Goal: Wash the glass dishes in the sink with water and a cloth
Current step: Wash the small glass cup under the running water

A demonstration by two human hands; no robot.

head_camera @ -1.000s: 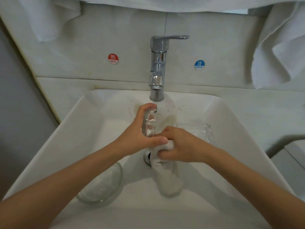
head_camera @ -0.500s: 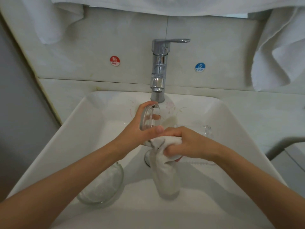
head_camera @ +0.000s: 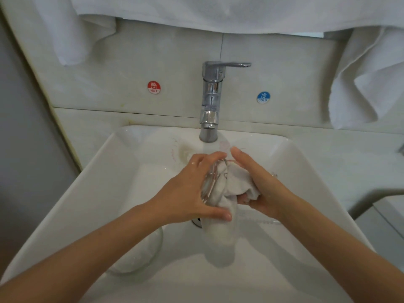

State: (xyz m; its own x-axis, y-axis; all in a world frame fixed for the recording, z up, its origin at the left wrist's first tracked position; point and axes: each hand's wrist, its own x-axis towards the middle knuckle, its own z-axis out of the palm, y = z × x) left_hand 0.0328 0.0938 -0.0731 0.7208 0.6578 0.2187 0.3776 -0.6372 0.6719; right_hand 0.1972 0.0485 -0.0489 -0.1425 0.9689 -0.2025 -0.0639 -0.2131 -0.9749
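Gripping the glass dish (head_camera: 210,184) on edge at frame centre, the left hand (head_camera: 185,193) curls round its rim above the sink (head_camera: 105,193). The right hand (head_camera: 263,186), clutching the cloth (head_camera: 238,181) against it, has slid up from the lower edge.

White sink (head_camera: 98,165), faint pink floral tracery on its back wall at centre. Shiny silver faucet (head_camera: 211,101) above. Red sticker (head_camera: 154,87) to its left, blue sticker (head_camera: 263,97) to its right, both lettered in white. White cloth (head_camera: 220,243) and colourless clear glass dish (head_camera: 211,182) at centre; clear glass bowl (head_camera: 140,256) lower left. White towels (head_camera: 218,12) along the top; grey wall (head_camera: 21,149) far left.
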